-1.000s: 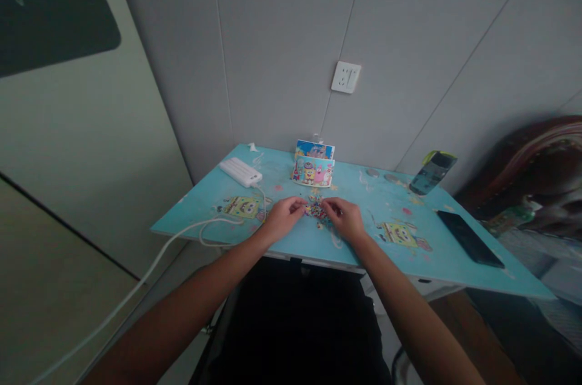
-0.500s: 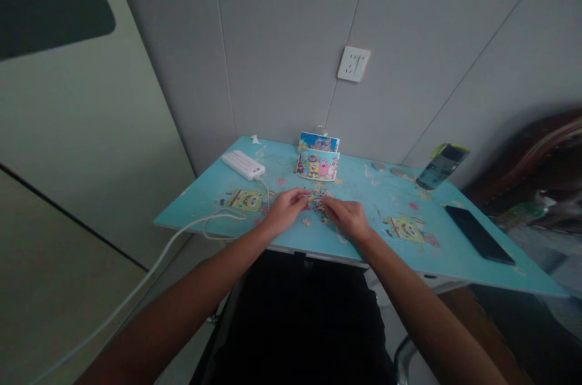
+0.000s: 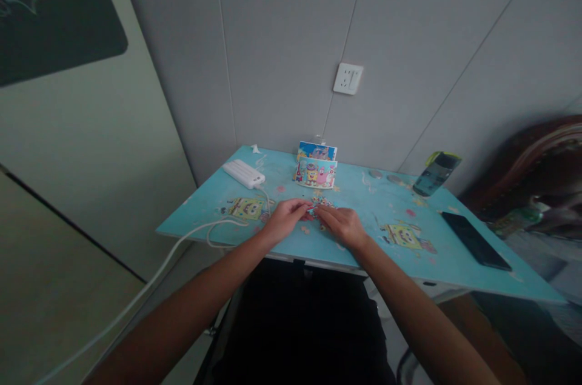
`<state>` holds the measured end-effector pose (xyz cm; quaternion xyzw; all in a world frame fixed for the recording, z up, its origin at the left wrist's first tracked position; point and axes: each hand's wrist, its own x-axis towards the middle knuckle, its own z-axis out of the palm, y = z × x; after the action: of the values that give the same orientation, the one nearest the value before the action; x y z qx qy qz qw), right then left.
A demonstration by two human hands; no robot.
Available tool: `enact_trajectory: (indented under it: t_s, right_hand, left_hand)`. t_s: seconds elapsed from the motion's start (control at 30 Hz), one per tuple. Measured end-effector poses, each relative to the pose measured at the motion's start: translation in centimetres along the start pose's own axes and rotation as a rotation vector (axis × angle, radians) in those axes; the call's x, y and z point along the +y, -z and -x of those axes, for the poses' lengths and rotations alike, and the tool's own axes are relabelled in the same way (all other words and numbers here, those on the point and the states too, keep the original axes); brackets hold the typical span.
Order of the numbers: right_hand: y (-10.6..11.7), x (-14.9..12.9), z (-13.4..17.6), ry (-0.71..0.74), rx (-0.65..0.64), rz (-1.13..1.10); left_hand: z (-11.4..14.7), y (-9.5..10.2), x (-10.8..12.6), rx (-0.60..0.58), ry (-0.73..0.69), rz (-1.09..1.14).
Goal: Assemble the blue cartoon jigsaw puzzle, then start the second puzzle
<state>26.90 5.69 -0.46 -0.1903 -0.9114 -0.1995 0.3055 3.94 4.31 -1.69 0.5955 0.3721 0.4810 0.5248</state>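
Observation:
A pile of small, colourful puzzle pieces [image 3: 322, 200] lies near the front middle of the light-blue table [image 3: 291, 247]. At the pile's left side is my left hand [image 3: 291, 214], its thumb and fingertips pinched on what looks like a puzzle piece. My right hand [image 3: 342, 224] reaches in from the right over the pile. Its fingers are held together, the tips almost meeting those of my left hand; whatever they grip is too small to make out. Just behind the pile stand two cartoon picture cards [image 3: 315, 173], one in front of the other.
A white power bank [image 3: 244, 173] lies at the back left, its white cable [image 3: 191, 233] running over the front edge. On the right are a dark bottle with a green-yellow strap [image 3: 436, 174] and a black phone [image 3: 475, 241]. A grey wall with a socket [image 3: 348, 79] borders the back.
My right hand's fingers have come closer to the left fingertips over the pile. The camera view has tilted up a little, so the table sits lower.

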Motion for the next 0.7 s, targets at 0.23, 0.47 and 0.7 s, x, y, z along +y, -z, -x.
enact_trajectory:
  t_s: [0.23,0.47,0.7]
  right_hand:
    - [-0.3,0.0,0.1,-0.175,-0.081,-0.170]
    - [-0.4,-0.2,-0.6,-0.435,-0.020,-0.282]
    - [0.2,-0.7,-1.4,-0.398,-0.029,-0.417]
  left_hand:
    - [0.2,-0.3,0.3,-0.016,0.007,0.011]
    - [0.1,0.0,-0.4,-0.029,0.030,0.021]
    - [0.2,-0.1,-0.6,-0.032,0.058,-0.014]
